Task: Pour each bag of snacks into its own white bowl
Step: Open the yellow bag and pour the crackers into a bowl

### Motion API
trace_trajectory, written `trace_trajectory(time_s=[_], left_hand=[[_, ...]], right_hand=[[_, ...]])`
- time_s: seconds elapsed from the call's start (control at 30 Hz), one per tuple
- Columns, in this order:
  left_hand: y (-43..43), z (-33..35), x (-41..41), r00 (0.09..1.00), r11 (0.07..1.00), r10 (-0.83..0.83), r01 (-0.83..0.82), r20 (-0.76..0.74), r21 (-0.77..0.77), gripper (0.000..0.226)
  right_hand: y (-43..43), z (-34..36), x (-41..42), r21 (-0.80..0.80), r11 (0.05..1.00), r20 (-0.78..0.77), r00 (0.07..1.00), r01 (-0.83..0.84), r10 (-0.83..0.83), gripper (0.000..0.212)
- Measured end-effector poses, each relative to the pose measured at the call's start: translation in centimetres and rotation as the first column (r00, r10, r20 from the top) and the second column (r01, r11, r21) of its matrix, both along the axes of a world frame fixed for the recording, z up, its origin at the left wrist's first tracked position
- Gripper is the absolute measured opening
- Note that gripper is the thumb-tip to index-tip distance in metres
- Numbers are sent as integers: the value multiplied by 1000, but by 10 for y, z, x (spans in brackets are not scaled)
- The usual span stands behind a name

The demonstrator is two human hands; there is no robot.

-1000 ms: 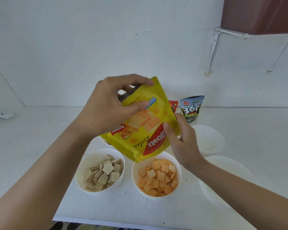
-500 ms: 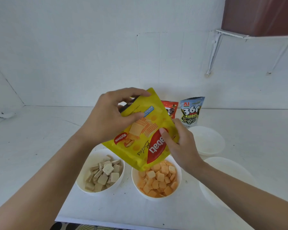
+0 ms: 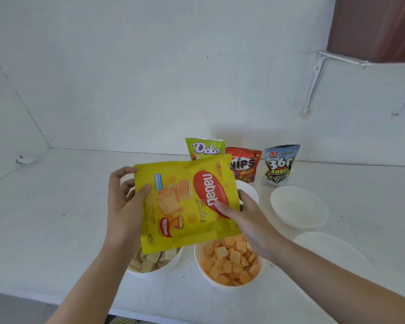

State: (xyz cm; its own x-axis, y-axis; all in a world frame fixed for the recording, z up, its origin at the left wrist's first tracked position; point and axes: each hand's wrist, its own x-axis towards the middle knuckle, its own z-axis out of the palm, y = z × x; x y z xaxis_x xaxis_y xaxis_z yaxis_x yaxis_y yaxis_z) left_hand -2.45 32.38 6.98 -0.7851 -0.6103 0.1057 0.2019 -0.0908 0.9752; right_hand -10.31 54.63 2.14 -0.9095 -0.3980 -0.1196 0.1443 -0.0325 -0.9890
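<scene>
The flat yellow foil snack bag with the red oval label (image 3: pixel 187 202) hangs in the air over the desk, turned on its side so the label reads down its length, and both hands hold it. Directly under its lower edge sit two filled bowls: a white bowl of orange square crackers (image 3: pixel 198 263) beneath its right corner and a white bowl of pale beige wafer squares (image 3: pixel 150 274) beneath its left corner. The bag looks slack and thin, so this pour seems done and the bag is ready to be put down; where its opening lies I cannot tell. The next move calls for laying it on a bare part of the white desk (image 3: pixel 56 218), then taking one of the full bags standing behind it: a green pouch (image 3: pixel 205 148), a red pouch (image 3: pixel 243 164) and a silver-and-black pouch (image 3: pixel 279 164). An empty white bowl (image 3: pixel 299 206) waits to the right of the yellow bag, and another (image 3: pixel 249 189) peeps out from behind its right edge. The left hand (image 3: pixel 124 206) grips the bag's left edge, thumb on the front, fingers curled behind. The right hand (image 3: pixel 248 218) pinches the right edge, thumb flat on the red label, forearm reaching in from the lower right.
</scene>
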Motion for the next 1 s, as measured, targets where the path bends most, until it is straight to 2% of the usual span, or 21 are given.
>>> trace_trajectory(time_s=[0.1,0.2,0.3,0.4,0.43,0.5,0.53,0.57,0.7,0.8,0.87,0.93,1.0], left_hand=[[-9,-17,10,994,993,82,-87,76,74,44],[-28,-25,20,986,997,68,-72,153,18,54],[-51,-23,32,959,989,65,-25,277,-148,49],[-74,-12,49,911,947,116,18,396,-320,43],[-83,-8,56,878,911,172,31,447,-411,46],[-100,3,72,758,764,351,108,550,-636,54],[-106,11,82,719,687,424,141,551,-713,56],[-111,19,91,717,643,457,143,527,-752,55],[-131,51,135,820,559,492,-41,292,-828,46],[-143,66,180,827,373,546,-96,134,-923,55],[-152,71,214,813,258,574,-62,101,-964,49],[-164,70,249,798,220,588,-4,130,-975,30],[-176,64,284,775,270,601,36,198,-962,15]], right_hand=[[-13,3,-1,35,999,-76,997,29,-26,32],[-28,16,-7,132,991,-226,974,27,4,33],[-52,34,-11,240,971,-416,905,23,81,36],[-83,53,-7,301,953,-554,809,-24,196,20],[-95,59,-3,324,945,-587,775,-40,234,18],[-119,71,7,386,920,-639,699,-72,322,17],[-130,76,13,407,908,-653,662,-104,368,16],[-143,81,21,421,895,-662,626,-144,412,15],[-195,95,59,512,818,-680,458,-260,572,11],[-234,103,92,590,749,-668,338,-303,663,19],[-258,106,118,634,698,-645,270,-334,715,24],[-280,105,145,646,657,-623,228,-388,748,29],[-300,100,171,644,625,-610,197,-441,767,30]])
